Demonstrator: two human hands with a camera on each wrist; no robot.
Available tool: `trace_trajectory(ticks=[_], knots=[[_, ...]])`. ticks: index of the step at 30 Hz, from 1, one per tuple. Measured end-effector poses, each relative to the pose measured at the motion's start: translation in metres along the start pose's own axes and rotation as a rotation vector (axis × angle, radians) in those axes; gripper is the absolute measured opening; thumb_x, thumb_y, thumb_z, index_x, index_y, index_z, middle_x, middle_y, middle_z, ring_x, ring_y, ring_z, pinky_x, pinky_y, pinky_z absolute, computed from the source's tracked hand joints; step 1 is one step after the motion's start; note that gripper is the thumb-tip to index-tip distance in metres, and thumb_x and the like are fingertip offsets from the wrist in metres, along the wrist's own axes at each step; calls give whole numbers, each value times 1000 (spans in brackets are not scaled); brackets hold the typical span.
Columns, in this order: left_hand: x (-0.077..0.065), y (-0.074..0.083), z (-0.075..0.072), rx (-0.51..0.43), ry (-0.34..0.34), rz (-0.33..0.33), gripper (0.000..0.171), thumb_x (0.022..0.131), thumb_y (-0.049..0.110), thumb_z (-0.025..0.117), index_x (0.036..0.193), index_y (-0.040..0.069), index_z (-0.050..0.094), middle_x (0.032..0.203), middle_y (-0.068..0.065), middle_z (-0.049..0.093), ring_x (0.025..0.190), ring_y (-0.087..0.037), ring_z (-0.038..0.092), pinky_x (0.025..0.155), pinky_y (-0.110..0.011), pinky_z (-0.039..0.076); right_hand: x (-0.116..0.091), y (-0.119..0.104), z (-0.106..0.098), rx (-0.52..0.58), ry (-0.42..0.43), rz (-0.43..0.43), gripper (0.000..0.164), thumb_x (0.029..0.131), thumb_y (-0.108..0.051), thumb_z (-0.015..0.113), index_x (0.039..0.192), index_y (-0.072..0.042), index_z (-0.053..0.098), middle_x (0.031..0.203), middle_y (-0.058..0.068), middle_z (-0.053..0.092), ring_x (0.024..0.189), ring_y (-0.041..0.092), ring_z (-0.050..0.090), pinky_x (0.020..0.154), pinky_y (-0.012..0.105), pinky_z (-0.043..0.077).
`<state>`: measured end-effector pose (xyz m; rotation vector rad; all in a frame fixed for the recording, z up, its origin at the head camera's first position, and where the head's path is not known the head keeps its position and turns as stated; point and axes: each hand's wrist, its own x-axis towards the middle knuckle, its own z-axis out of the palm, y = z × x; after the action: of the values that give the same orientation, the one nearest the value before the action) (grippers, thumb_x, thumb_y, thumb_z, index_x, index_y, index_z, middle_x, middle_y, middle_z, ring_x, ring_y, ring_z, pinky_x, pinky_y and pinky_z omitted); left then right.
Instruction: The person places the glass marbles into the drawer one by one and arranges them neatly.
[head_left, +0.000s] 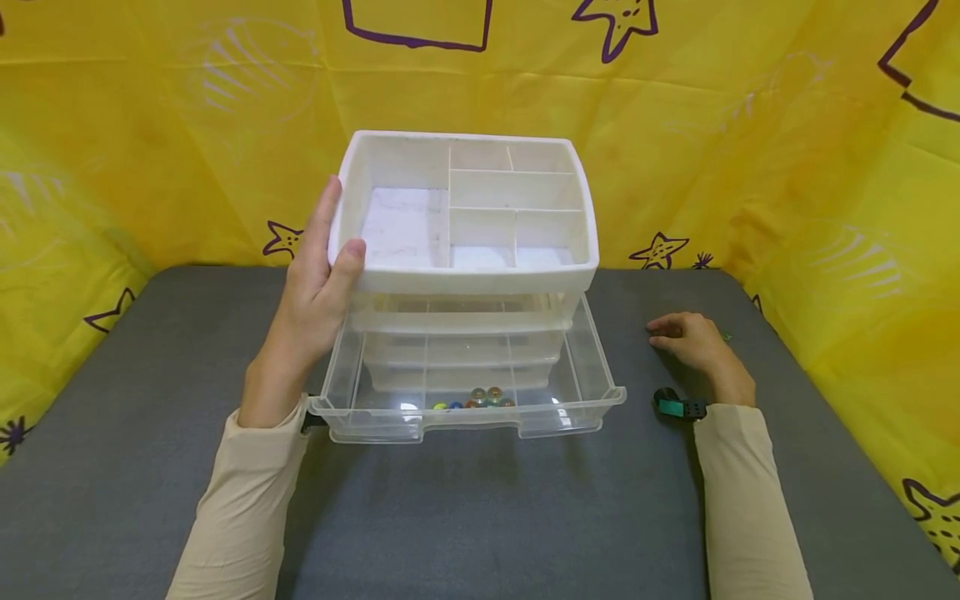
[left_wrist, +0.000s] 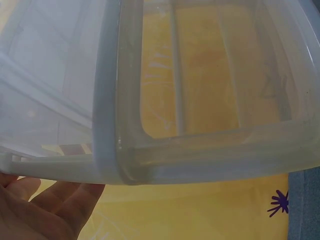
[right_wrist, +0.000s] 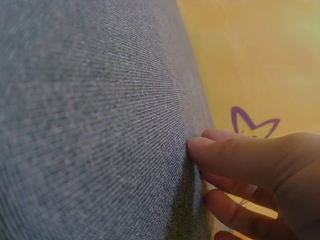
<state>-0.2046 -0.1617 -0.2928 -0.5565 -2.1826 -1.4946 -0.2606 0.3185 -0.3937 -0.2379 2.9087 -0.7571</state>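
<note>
Steady the white rectangular plastic organizer (head_left: 465, 281) over the grey cloth tabletop (head_left: 450, 525), left hand (head_left: 309, 293) gripping its side, loosely bent right hand (head_left: 693, 346) apparently empty, to retain round glass marbles (head_left: 494, 394) inside the clear plastic drawer (head_left: 469, 417).

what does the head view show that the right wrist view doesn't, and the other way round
Only the head view shows the white organizer, the left hand gripping its side, and the pulled-out clear drawer with marbles in it.

Only the right wrist view shows the weave of the grey cloth distinctly, and more of the fingers of the right hand.

Both show that hand holding nothing, the cloth, and the yellow backdrop with purple star drawing.
</note>
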Motion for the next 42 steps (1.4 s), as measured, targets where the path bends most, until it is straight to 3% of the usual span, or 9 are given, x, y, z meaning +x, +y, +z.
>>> trace_trajectory(ticks=[11,16,29,35,38,42], knots=[[0,1,0,12,3,3,62,104,22,46,160,19,20,161,2,29,130,-21,38,105,-29,33,-2,-7,-5,2,40,-31,30,98,-18,62,116,5,67,108,25,68,96,34,62,88,49,49],[0,0,0,9,3,6,62,104,21,46,160,19,20,161,2,29,130,-21,38,105,-29,33,-2,-14,-8,19,55,-68,34,100,-22,60,119,4,66,115,26,67,102,37,62,92,53,49],[0,0,-1,9,-4,3,62,104,23,46,160,20,20,161,3,28,132,-20,37,108,-36,32,-6,-26,-16,56,53,-76,37,99,-25,61,123,4,64,119,26,67,105,39,63,94,55,49],[1,-2,-1,3,4,27,63,103,25,47,160,16,20,163,1,27,136,-21,34,115,-47,27,-10,-37,-22,63,68,-73,38,99,-27,60,124,2,64,119,24,68,107,39,63,92,53,50],[1,-3,-1,1,3,25,63,103,25,47,160,16,20,163,1,27,136,-21,34,114,-48,27,-12,-42,-26,55,92,-77,38,99,-28,60,123,1,64,119,23,68,105,37,64,90,48,52],[1,-3,-1,2,6,25,63,103,24,47,159,16,20,163,0,27,136,-21,34,115,-48,27,-14,-49,-29,81,120,-90,39,99,-30,61,124,0,64,119,21,69,105,34,64,84,27,51]])
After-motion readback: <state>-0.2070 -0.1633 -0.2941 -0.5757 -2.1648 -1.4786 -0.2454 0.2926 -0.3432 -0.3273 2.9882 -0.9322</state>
